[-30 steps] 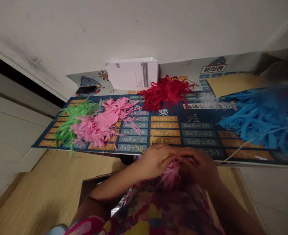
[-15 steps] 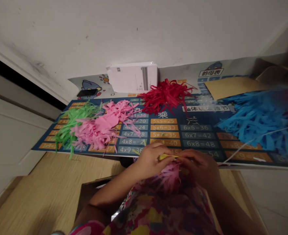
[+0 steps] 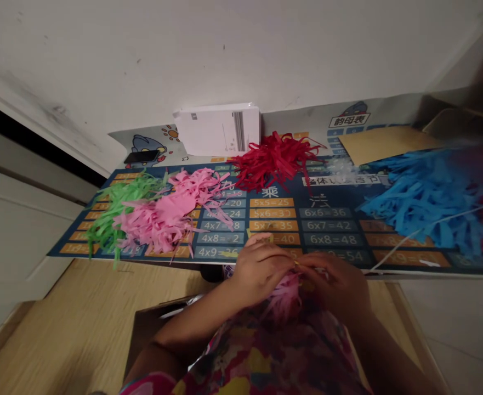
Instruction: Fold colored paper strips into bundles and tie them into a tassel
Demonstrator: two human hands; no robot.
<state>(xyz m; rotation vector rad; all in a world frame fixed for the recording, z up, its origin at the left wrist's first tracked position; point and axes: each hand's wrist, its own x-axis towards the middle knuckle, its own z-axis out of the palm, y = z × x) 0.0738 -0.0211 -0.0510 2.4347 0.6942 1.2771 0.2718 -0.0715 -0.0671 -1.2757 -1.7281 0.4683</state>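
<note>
At the table's near edge my left hand [image 3: 261,270] is closed, its fingers pinched on a yellow paper strip [image 3: 296,264] that is mostly covered. My right hand [image 3: 335,282] meets it fingertip to fingertip, also closed around the strip's other side. Below the fingers hangs a tuft of pink paper fringe [image 3: 284,296], close against my patterned clothing. Whether the strip is wrapped round the tuft I cannot tell. Beyond my hands, a pink fringe bundle [image 3: 175,208] lies partly over a green one [image 3: 128,203], and a red fringe bundle [image 3: 278,159] sits farther back.
A blue fringe bundle [image 3: 426,197] lies at the right, with a thin white string [image 3: 401,247] over the edge. A tan paper sheet [image 3: 385,144], a white box [image 3: 220,129] and a black phone [image 3: 141,157] stand or lie along the wall. The tabletop carries a multiplication chart [image 3: 327,226].
My left fingers have closed further over the yellow strip, so less of it shows. My right hand stays nearly in place. The view has shifted slightly.
</note>
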